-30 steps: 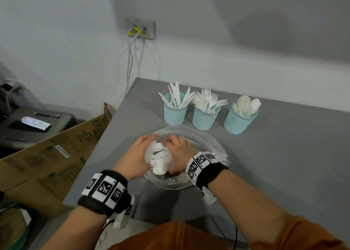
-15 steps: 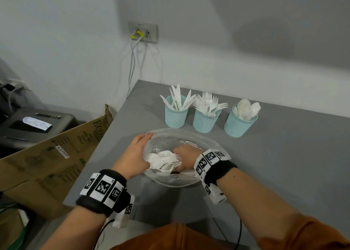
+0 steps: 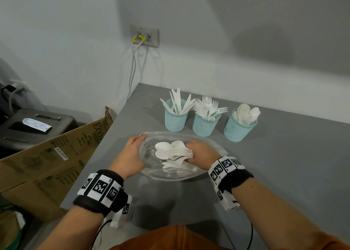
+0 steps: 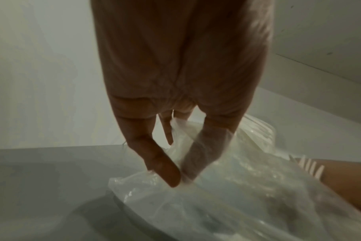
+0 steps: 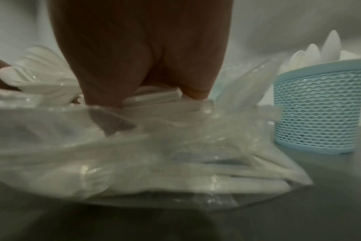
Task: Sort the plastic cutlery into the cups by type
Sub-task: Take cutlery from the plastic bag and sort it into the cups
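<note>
Three teal mesh cups stand in a row at the back of the grey table: knives [image 3: 176, 115] on the left, forks [image 3: 205, 122] in the middle, spoons [image 3: 239, 125] on the right. In front of them lies a crumpled clear plastic bag [image 3: 151, 166], spread open. My right hand [image 3: 197, 152] grips a bundle of white spoons and forks [image 3: 170, 151] by the handles, heads pointing left, over the bag. The handles [image 5: 155, 97] show under my curled fingers. My left hand [image 3: 135, 151] pinches the bag's left edge [image 4: 196, 192] between thumb and forefinger [image 4: 165, 169].
The table's left edge [image 3: 98, 147] runs close to my left hand, with a cardboard box [image 3: 47, 155] and a dark machine [image 3: 28, 124] beyond it. A wall socket with cables [image 3: 144, 35] is behind. One teal cup [image 5: 319, 110] stands close beside the bag. Bare grey tabletop [image 3: 284, 164] stretches to the right.
My left hand has let go of the cutlery and moved out to the bag's left edge. My right hand has turned the bundle flat, heads to the left.
</note>
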The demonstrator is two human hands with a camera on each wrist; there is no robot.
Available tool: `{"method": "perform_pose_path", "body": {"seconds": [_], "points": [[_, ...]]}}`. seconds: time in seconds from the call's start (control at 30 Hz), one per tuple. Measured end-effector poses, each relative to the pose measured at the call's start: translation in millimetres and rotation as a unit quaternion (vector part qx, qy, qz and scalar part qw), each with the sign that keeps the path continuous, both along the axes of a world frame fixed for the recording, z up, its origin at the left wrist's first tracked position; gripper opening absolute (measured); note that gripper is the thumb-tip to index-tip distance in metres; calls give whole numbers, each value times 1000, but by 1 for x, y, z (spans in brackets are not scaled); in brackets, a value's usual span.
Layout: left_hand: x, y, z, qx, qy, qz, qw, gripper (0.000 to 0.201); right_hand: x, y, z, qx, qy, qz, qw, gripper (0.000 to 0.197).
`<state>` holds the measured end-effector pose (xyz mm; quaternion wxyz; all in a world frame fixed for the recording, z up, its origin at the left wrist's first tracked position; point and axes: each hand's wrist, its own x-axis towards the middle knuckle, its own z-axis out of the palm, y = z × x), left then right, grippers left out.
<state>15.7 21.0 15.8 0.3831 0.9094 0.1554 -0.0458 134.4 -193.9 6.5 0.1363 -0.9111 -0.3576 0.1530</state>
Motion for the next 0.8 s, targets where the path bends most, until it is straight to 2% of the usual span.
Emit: {"method": "perform_pose_path", "body": {"seconds": [0.27,0.3,0.37,0.43,0.47,0.53,0.6,0.67,0.73,0.8], "points": [[3,-4,-7,-11,9,4,1000,96,6,-13,0,31,23,-54,998,24],[3,-4,-10,3,7,7,1000,95,6,-10,2,46,26,-60,997,23],[2,-6,-13,84,-13,25,996,86,6,-2,8,101,36,-73,992,24],[1,-10,-13,166,-67,62,982,72,2,9,15,178,65,-90,978,24],[1,-13,-10,178,-96,75,976,65,-1,15,19,225,85,-97,966,18],[2,-20,-6,154,-132,57,978,53,-9,28,29,307,135,-116,935,2],[7,-30,0,108,-110,-12,988,56,-17,42,37,374,188,-139,897,8],[12,-40,5,43,-81,-68,994,72,-25,53,41,417,229,-151,867,23],[17,-48,10,-83,-92,-59,991,66,-32,62,41,434,258,-158,849,26],[22,-53,9,-161,-107,-38,980,64,-38,67,37,435,272,-164,843,20]]}}
